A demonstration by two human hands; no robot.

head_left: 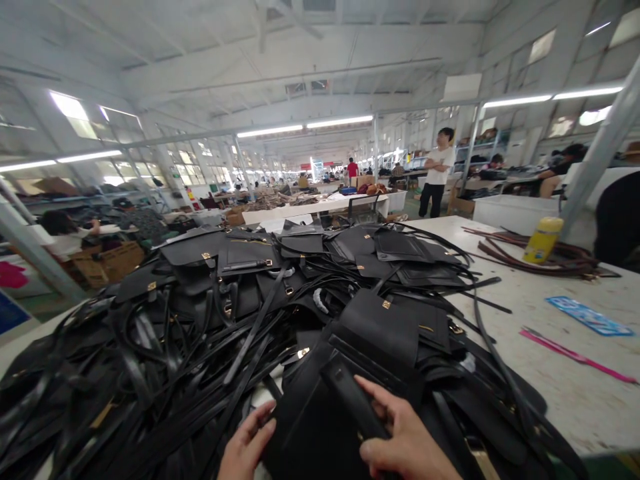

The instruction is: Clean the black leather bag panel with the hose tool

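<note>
while the right hand (407, 433) grips a black strap (351, 398), the left hand (245, 445) is at the bag's edge

the strap lies over the front of a black bag (303, 417), close before the person, at the near side of a heap of black bags (240, 247) on the table (560, 390). it runs between the thumb and fingers of the right hand, which are closed on it, the thumb across its lower part and the index finger along its right side. the right hand is therefore the nearer one to the strap; from the left fingers, the strap lies to the right and a little farther from the person, with the bag's dark front between.

the strap's long axis is diagonal: its rounded far end points away and to the left, and its near part slopes down to the right, under the thumb. the bag's left edge slants the other way, from low left to upper right, so strap and edge draw apart toward the person. the bag's lower end is out of view, so its own long axis cannot be told for sure.

the left fingers and thumb are bent close together at that left edge; whether they pinch it cannot be told.
</note>
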